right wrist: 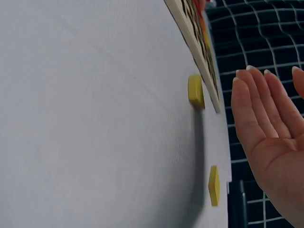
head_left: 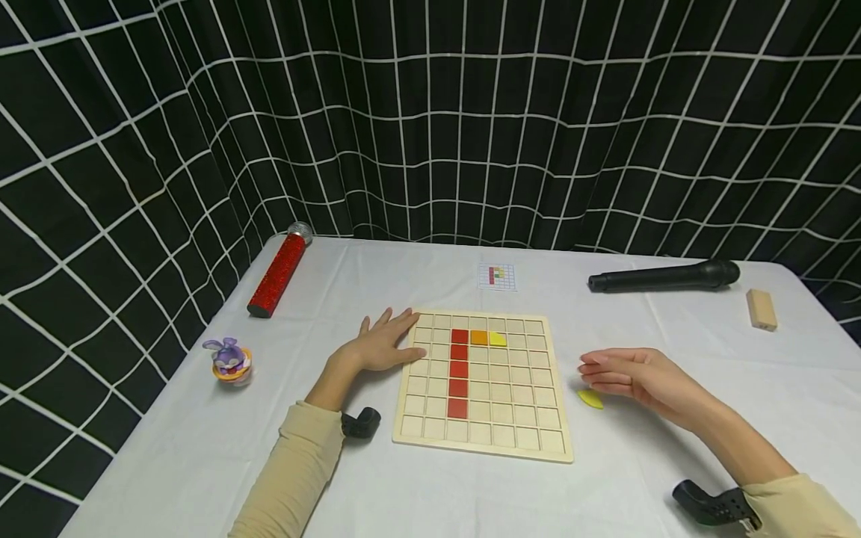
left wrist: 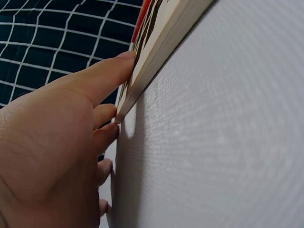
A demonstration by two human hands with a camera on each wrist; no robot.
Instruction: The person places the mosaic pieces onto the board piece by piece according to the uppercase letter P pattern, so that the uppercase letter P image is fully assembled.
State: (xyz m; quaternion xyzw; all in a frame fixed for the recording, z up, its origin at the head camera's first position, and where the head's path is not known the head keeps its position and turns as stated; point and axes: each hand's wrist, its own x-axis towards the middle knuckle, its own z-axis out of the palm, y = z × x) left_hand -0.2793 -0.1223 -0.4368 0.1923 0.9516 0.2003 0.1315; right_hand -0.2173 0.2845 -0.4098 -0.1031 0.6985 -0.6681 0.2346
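Flat on the table (head_left: 673,478), the board (head_left: 484,441) is steadied at nine o'clock by the left hand (head_left: 380,347), fingers straight against its edge. At three o'clock the right hand (head_left: 639,373) hovers open, holding nothing, above a yellow tile (head_left: 591,399).

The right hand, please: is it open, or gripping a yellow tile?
Open: the right hand hovers with straight fingers, apart from the yellow tile on the table.

A table (head_left: 430,493) covered with a plain white cloth fills the foreground. Behind the table and along its left side hangs a black curtain (head_left: 471,119) with a white grid pattern, falling in soft folds. Even light falls on the table.
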